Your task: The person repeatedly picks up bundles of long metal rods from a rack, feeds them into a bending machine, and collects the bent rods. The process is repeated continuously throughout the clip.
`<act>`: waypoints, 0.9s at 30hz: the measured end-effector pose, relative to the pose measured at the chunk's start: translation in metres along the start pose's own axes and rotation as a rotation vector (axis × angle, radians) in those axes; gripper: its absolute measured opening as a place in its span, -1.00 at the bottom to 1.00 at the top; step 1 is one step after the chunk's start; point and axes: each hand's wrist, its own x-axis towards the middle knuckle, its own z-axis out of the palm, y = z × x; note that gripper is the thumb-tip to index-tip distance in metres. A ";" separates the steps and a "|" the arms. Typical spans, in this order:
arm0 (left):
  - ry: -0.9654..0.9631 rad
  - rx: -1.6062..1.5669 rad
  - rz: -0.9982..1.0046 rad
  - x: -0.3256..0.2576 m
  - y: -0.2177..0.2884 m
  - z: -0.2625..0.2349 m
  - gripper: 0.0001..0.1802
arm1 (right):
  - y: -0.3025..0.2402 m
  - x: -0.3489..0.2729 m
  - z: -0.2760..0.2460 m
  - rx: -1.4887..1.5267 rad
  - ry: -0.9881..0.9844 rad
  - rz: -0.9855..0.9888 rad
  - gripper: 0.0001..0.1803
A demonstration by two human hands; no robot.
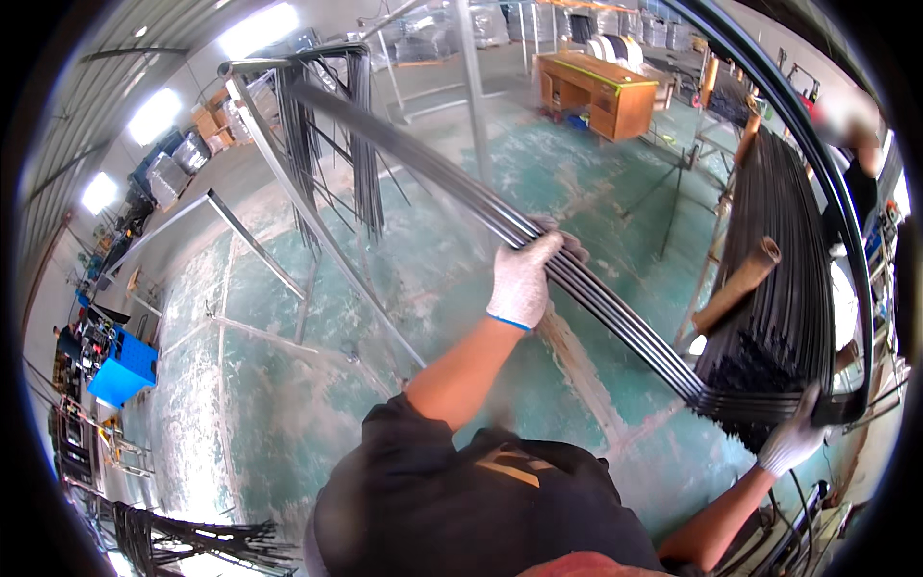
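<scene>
My left hand (522, 282), in a white knit glove with a blue cuff, is closed around a bundle of long, thin, dark strips (630, 325). The bundle slants across the view from the upper left down to the lower right, where its strips bend and turn black. At that lower right end my right hand (794, 439), also gloved in white, has its fingers wrapped on the black part of the bundle. Beside it hangs a thick mass of similar black strips (781, 226). The bundle's far end blurs near a metal stand.
A metal stand (317, 216) with dark strips hanging from it rises at the far left. A brown cardboard tube (738, 286) crosses the black strips at right. Farther off are a wooden desk (625, 108) and a blue crate (125, 367). Another person (859, 183) is at the right edge.
</scene>
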 end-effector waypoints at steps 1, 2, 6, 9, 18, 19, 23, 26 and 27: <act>0.037 -0.005 0.023 0.018 0.014 -0.014 -0.78 | -0.024 0.010 0.025 0.037 -0.005 -0.092 -0.38; 0.055 0.006 0.057 0.036 0.033 -0.030 -0.81 | -0.057 0.017 0.056 0.032 -0.032 -0.140 -0.40; 0.199 -0.175 0.068 0.120 0.101 -0.098 -0.90 | -0.222 0.052 0.169 0.034 -0.163 -0.535 -0.53; 0.104 -0.159 0.190 0.176 0.154 -0.187 -0.83 | -0.401 0.046 0.235 0.171 -0.426 -0.658 -0.51; 0.172 -0.480 0.414 0.214 0.335 -0.311 -0.45 | -0.536 -0.169 0.292 0.735 -0.450 -1.291 -0.62; 0.279 -0.370 0.474 0.204 0.322 -0.290 -0.42 | -0.515 -0.183 0.295 0.754 -0.461 -1.340 -0.64; 0.264 -0.165 0.537 0.152 0.276 -0.277 -0.36 | -0.391 -0.210 0.347 0.913 -0.748 -1.297 -0.59; 0.069 0.212 0.313 0.135 0.190 -0.305 -0.54 | -0.257 -0.167 0.367 0.324 -0.969 -0.751 -0.60; 0.147 0.383 0.237 0.138 0.156 -0.312 -0.61 | -0.211 -0.144 0.371 0.181 -0.969 -0.636 -0.52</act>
